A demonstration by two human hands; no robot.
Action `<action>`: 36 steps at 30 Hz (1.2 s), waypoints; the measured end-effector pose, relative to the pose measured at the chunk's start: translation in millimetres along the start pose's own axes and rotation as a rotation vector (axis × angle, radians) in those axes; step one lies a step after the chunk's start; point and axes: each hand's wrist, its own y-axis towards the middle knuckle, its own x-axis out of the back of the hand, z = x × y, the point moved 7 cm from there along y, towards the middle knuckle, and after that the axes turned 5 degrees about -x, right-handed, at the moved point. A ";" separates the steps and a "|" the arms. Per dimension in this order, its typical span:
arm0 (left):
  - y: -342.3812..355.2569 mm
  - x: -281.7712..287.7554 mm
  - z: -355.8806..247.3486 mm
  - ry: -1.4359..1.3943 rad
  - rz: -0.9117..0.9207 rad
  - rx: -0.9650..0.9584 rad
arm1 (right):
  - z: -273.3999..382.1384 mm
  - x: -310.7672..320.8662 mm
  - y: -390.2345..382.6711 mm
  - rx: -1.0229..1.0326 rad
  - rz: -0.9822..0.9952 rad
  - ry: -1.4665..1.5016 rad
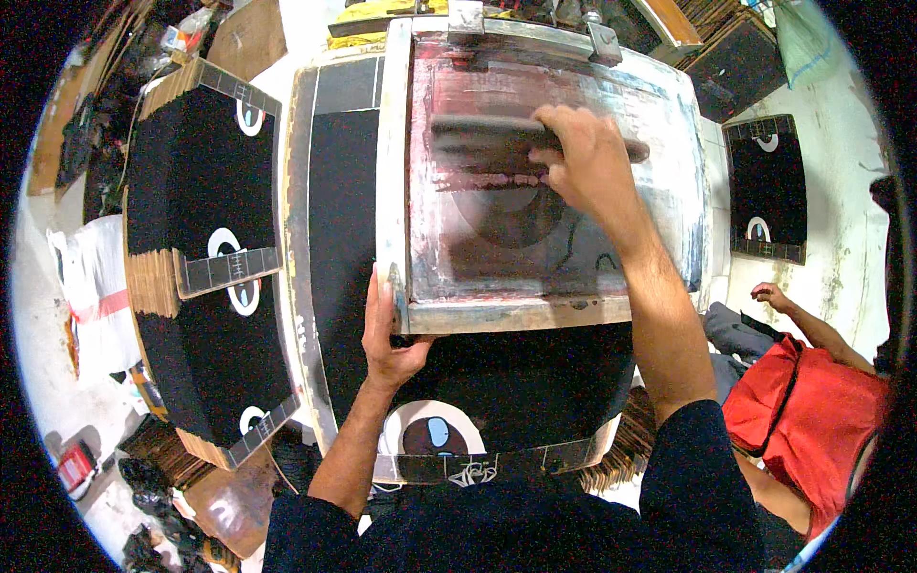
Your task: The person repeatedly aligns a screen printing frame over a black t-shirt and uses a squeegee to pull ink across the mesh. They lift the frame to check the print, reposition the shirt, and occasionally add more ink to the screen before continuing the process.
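A wooden screen-printing frame point(516, 316) lies over a black sheet point(549, 382), its mesh point(478, 263) stained dark red and white. My right hand point(590, 158) is closed on a long dark squeegee point(478, 132), which lies across the upper half of the mesh and is smeared by motion. A pinkish line of ink point(492, 180) runs just below it. At the frame's near left corner, my left hand point(390, 351) grips the wood, fingers up the side and thumb along the front edge. An eye print point(435, 430) shows on the sheet nearer me.
Metal clamps point(604, 43) hold the frame's far edge. Stacks of black printed sheets point(224, 191) stand on the left, and another printed sheet point(767, 186) lies at the right. Close by on the right sits a person in a red garment point(812, 411), one hand point(772, 296) showing.
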 end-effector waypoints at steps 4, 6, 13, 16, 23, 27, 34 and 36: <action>-6.5 -2.1 7.5 -0.031 -0.030 -0.041 | -2.5 -11.6 -9.4 0.014 0.040 0.016; -8.0 -2.9 9.8 -0.111 -0.030 -0.040 | -12.7 -17.9 6.5 0.018 0.076 -0.011; -10.9 -5.3 10.2 -0.141 -0.053 -0.024 | -84.4 -53.7 152.3 -0.050 0.241 -0.112; -11.3 -5.8 13.2 -0.108 -0.019 0.011 | -107.4 -68.1 176.5 -0.070 0.323 -0.067; -5.6 0.4 2.5 -0.113 -0.007 0.015 | -124.4 -68.5 179.7 -0.034 0.222 0.121; -6.7 -0.5 4.7 -0.141 0.011 0.050 | -115.5 -52.4 174.8 0.132 0.084 -0.095; -11.4 -9.5 9.0 -0.163 -0.038 0.049 | -29.1 -10.3 -72.9 0.044 -0.358 -0.028; -13.7 -13.3 11.2 -0.204 -0.033 0.090 | -8.4 -28.8 -145.5 -0.142 -0.177 -0.053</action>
